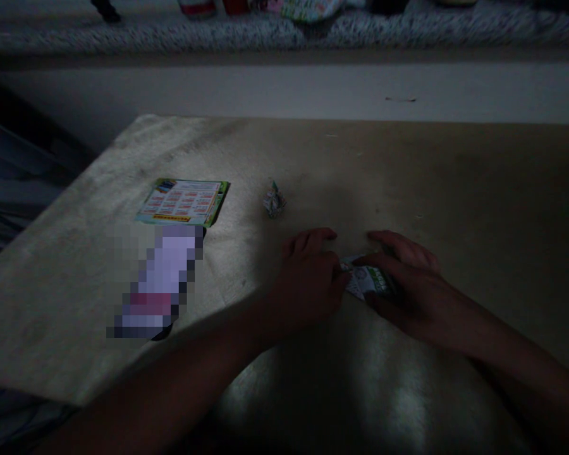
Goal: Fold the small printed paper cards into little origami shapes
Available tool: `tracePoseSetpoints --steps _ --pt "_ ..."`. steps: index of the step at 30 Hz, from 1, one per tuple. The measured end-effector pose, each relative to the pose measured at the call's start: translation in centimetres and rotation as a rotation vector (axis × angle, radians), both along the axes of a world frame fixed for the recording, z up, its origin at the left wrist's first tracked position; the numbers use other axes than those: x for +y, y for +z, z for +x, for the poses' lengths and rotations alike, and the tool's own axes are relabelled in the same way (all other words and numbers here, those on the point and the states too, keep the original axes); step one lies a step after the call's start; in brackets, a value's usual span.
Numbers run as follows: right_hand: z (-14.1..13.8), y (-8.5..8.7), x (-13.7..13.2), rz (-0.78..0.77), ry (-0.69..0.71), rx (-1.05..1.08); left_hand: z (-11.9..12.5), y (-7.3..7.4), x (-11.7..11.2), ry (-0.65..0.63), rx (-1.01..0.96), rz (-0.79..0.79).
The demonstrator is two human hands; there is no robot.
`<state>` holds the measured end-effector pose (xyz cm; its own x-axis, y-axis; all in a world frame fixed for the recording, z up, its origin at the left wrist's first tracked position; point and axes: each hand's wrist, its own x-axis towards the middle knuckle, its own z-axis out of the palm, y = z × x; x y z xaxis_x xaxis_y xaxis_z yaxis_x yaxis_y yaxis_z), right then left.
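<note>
A small piece of printed paper point(367, 278), folded to a point at its left end, lies on the table between my hands. White, green and grey print shows on it. My left hand point(313, 275) has its thumb and index finger closed at the pointed tip, with the other fingers curled beyond. From the right, my right hand point(410, 278) grips the wider end, its thumb below and index finger across the top. That hand covers the paper's right part. Past my left hand sits a crumpled ball of printed paper point(274, 201).
On the table point(246, 151) at left lie a printed calendar card point(184, 201) and, touching or nearly touching it, a phone point(164, 272) with a pixelated screen. A speckled stone ledge point(246, 35) holding several items runs along the back, above a pale wall point(265, 88).
</note>
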<state>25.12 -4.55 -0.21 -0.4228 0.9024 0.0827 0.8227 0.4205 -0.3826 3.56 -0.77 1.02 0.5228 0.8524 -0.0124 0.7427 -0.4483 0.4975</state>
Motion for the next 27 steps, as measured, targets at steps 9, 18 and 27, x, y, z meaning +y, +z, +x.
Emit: tracePoseSetpoints --steps 9,18,27 --pt "0.0 -0.3 -0.1 0.026 -0.013 0.018 0.0 -0.6 -0.2 0.028 -0.021 0.043" --pt "-0.5 0.8 -0.5 0.028 -0.003 -0.009 0.2 -0.5 -0.1 0.050 -0.025 0.034" --pt "-0.5 0.5 -0.8 0.077 0.006 -0.029 0.1 -0.8 -0.1 0.057 -0.045 0.053"
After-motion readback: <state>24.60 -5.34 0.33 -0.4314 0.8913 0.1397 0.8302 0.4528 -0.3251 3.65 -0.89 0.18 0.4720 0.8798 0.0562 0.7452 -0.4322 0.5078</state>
